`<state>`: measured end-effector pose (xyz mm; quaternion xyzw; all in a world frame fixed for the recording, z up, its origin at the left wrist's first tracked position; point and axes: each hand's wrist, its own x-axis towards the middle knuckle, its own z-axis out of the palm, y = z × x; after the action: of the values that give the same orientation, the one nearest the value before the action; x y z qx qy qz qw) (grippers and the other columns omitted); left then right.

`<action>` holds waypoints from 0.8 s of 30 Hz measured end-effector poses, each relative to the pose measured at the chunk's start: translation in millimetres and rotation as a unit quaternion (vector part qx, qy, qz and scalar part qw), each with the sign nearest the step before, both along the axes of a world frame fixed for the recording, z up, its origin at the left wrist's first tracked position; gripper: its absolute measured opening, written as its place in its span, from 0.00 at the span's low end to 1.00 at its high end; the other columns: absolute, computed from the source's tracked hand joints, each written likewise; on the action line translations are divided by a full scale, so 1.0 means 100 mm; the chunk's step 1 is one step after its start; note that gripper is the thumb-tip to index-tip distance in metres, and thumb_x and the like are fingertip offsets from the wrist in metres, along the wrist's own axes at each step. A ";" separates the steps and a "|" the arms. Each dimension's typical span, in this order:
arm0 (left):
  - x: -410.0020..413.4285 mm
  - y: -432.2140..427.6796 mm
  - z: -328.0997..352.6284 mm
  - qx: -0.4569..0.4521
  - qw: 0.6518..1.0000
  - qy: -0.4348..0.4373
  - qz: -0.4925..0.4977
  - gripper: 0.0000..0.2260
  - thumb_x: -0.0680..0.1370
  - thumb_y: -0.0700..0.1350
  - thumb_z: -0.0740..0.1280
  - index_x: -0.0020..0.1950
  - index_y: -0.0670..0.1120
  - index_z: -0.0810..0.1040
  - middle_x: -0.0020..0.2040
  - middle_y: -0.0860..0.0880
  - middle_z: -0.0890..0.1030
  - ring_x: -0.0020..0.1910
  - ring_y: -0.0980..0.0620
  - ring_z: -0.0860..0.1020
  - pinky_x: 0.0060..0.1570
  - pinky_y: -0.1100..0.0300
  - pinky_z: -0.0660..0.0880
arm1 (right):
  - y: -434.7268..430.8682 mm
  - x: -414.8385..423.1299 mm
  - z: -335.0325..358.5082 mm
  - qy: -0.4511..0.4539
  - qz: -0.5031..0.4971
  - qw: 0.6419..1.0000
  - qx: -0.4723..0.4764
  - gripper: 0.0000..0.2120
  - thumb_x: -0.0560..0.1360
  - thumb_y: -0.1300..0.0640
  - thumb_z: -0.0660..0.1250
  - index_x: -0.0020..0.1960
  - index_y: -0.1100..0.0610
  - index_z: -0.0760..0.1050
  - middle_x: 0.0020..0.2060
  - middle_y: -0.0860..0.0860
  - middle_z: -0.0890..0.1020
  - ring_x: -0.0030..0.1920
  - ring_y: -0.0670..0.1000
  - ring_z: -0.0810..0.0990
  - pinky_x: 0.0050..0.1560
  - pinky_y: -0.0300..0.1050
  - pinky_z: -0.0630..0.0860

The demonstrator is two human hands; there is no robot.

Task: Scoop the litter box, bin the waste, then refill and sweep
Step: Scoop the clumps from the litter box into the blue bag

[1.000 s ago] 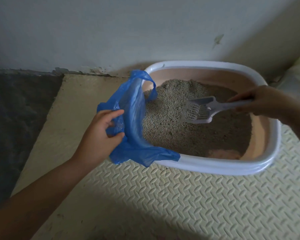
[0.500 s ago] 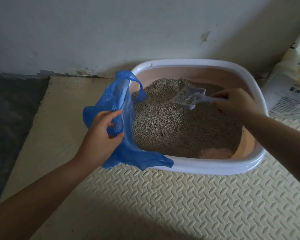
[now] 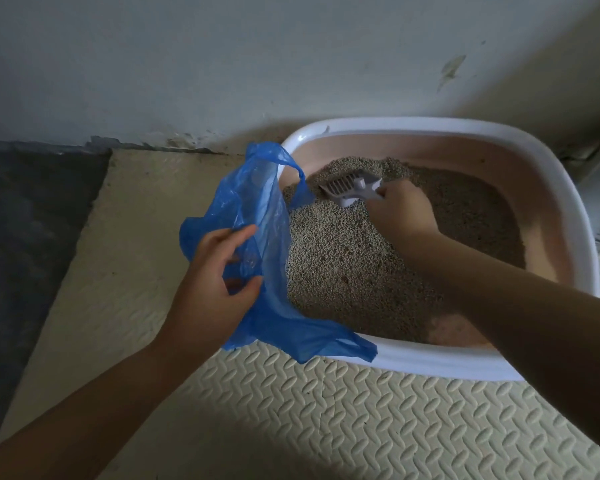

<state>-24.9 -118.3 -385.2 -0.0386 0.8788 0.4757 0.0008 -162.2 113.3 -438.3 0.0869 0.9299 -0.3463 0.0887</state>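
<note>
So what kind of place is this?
Probably a cat's toilet corner in a home: a litter box sits on a foam floor mat beside a scuffed wall.

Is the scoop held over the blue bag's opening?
No: the scoop, gripped by the right hand, is down in the litter inside the litter box, beside the blue bag that the left hand holds.
</note>
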 end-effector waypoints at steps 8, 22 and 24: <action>0.05 -0.08 0.00 0.008 1.000 -0.002 -0.001 0.28 0.74 0.32 0.69 0.67 0.57 0.69 0.56 0.74 0.66 0.56 0.72 0.70 0.47 0.77 0.71 | -0.34 0.07 -0.22 -0.009 0.043 0.999 0.011 0.06 0.79 0.60 0.56 0.44 0.58 0.69 0.32 0.49 0.71 0.30 0.47 0.68 0.27 0.39 0.59; 0.13 -0.16 0.03 0.009 1.000 0.003 0.019 0.29 0.74 0.31 0.69 0.64 0.60 0.69 0.57 0.70 0.66 0.57 0.69 0.72 0.48 0.76 0.72 | -0.39 0.22 -0.33 -0.026 0.034 0.999 -0.023 0.12 0.80 0.57 0.55 0.61 0.59 0.68 0.38 0.50 0.76 0.31 0.45 0.72 0.28 0.39 0.66; 0.13 -0.17 0.04 0.008 1.000 0.000 0.019 0.29 0.74 0.31 0.69 0.65 0.59 0.69 0.58 0.66 0.67 0.57 0.68 0.72 0.48 0.76 0.72 | -0.50 0.13 -0.26 -0.080 0.019 0.995 -0.055 0.10 0.80 0.58 0.55 0.58 0.59 0.70 0.37 0.48 0.74 0.30 0.44 0.69 0.27 0.36 0.65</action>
<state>-11.5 -135.5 -381.6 -0.0549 0.8738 0.4831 -0.0083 -149.1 63.2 -464.3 0.0918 0.9010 -0.3866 0.1744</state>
